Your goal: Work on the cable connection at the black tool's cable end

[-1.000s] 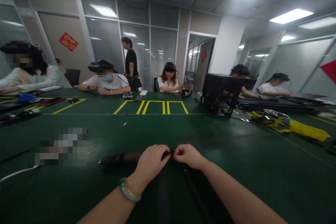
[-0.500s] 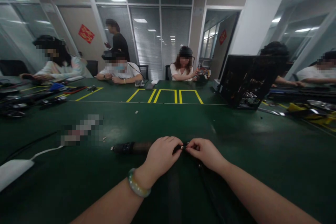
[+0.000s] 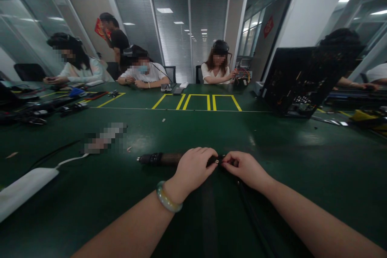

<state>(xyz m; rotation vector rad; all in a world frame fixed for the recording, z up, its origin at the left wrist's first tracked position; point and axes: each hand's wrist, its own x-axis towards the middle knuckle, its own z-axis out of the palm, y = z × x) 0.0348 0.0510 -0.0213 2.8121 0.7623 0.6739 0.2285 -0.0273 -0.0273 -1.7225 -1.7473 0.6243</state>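
Green table (image 3: 302,177): wide and flat, with bare mat on the near right and in the centre out to the yellow tape marks (image 3: 196,100). That is the best room for moving.

Black computer case (image 3: 296,80) stands far right, well apart from the hands. Other people sit along the far and left edges, and none of their hands are near.

White block (image 3: 24,187) with its cable sits near left, a snag risk if anything slides that way.

Dark rod-shaped tool (image 3: 163,158) lies flat, near centre, long axis running left to right. It looks rigid, light to moderate in weight and round, so likely to roll if let go. The ribbed collar at its left end looks like the best hold.

Black strap (image 3: 208,213) runs from the tool toward the near edge. It is limp and could drag or catch.

Left hand (image 3: 195,167) is clenched over the tool's right half. Right hand (image 3: 246,168) has thumb and forefinger pinched on a small fitting (image 3: 217,161) at the tool's right end. The fitting is tiny, probably easy to drop, and I can't tell its detail.
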